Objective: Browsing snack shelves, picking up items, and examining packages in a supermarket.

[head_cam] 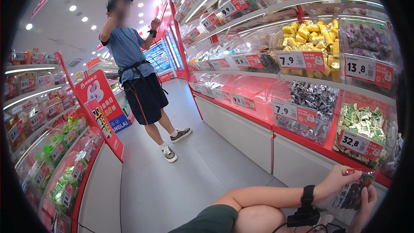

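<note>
At the lower right, both my hands hold a clear plastic snack packet (350, 191) with dark pieces inside and printing on it. My left hand (334, 181), black band and small device at the wrist, grips its upper part, thumb across the front. My right hand (368, 199) grips the opposite side, its thumb on the film. Close above them stands a clear bin of green-and-white wrapped sweets (364, 123). Beside that is a bin of silvery, dark-wrapped sweets (315, 103). Yellow foil-wrapped sweets (310, 35) fill a bin one shelf higher.
A person (131, 51) in a blue shirt and dark shorts stands in the tiled aisle (174, 181), arms raised. White base panels (233, 129) run under the right shelves. To the left are a red sign (108, 100) and shelves with green packets (59, 184). My bent knee (258, 220) is below.
</note>
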`<state>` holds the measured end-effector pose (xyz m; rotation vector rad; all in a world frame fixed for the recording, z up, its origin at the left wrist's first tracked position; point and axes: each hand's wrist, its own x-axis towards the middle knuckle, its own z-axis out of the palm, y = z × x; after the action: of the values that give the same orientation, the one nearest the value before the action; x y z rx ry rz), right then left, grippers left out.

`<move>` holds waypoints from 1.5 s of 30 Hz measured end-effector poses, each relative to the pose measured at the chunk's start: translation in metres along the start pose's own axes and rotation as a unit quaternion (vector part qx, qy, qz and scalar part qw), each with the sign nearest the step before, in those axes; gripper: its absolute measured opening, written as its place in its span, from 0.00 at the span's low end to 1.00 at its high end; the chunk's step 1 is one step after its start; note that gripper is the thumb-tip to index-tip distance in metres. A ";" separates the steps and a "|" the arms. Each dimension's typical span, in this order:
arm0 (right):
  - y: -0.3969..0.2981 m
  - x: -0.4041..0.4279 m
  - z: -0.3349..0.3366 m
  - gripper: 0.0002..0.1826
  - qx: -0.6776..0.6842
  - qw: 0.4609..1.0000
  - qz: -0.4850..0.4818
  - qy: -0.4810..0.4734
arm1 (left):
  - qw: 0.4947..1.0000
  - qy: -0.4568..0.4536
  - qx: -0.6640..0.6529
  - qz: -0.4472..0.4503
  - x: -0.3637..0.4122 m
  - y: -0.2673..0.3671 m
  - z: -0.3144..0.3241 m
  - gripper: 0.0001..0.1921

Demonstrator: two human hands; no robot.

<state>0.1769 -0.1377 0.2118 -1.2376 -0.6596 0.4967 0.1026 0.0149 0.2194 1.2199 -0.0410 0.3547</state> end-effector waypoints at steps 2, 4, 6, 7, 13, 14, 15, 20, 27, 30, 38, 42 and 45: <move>-0.005 -0.002 -0.001 0.10 0.003 1.000 0.011 0.008 | 1.000 0.000 0.009 0.004 0.001 0.000 0.003 0.16; -0.012 -0.006 -0.002 0.13 -0.057 0.998 0.016 0.024 | 1.000 -0.003 -0.003 -0.003 0.002 -0.004 0.005 0.15; 0.026 0.012 -0.021 0.10 -0.035 0.999 -0.021 0.024 | 1.000 0.007 -0.006 0.000 -0.001 -0.004 0.001 0.15; 0.040 0.014 -0.031 0.09 -0.021 0.997 -0.059 0.042 | 1.000 0.008 -0.012 -0.010 -0.001 -0.005 0.004 0.15; 0.020 0.013 -0.003 0.09 0.026 0.997 -0.011 0.078 | 0.997 0.035 0.004 -0.066 0.001 -0.005 -0.003 0.15; 0.020 0.015 -0.002 0.08 0.011 0.994 -0.005 0.105 | 0.997 -0.007 0.009 -0.075 0.003 -0.008 -0.009 0.20; 0.023 0.017 -0.006 0.08 0.018 0.994 -0.002 0.107 | 0.998 -0.033 0.010 -0.055 0.001 -0.008 -0.012 0.25; 0.022 0.022 -0.007 0.06 0.106 0.987 0.006 0.121 | 0.984 -0.052 -0.004 -0.170 0.002 -0.020 -0.021 0.26; 0.023 0.020 -0.014 0.16 0.086 0.995 0.029 0.043 | 0.974 -0.035 0.012 -0.225 0.005 -0.027 -0.021 0.16; 0.025 0.019 -0.019 0.18 0.061 0.995 0.084 -0.011 | 0.979 -0.021 -0.013 -0.201 0.006 -0.028 -0.023 0.16; 0.021 0.017 -0.019 0.18 0.015 0.989 0.146 -0.027 | 0.977 -0.030 -0.023 -0.209 0.004 -0.022 -0.022 0.16; 0.024 0.016 -0.024 0.17 0.014 0.986 0.150 -0.067 | 0.979 -0.006 -0.011 -0.202 0.004 -0.018 -0.021 0.17; 0.026 0.016 -0.024 0.17 0.010 0.987 0.142 -0.072 | 0.984 0.008 -0.009 -0.178 0.006 -0.022 -0.021 0.17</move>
<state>0.2056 -0.1369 0.1852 -1.2911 -0.5991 0.8333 0.1112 0.0289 0.1935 1.1796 0.1862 0.0518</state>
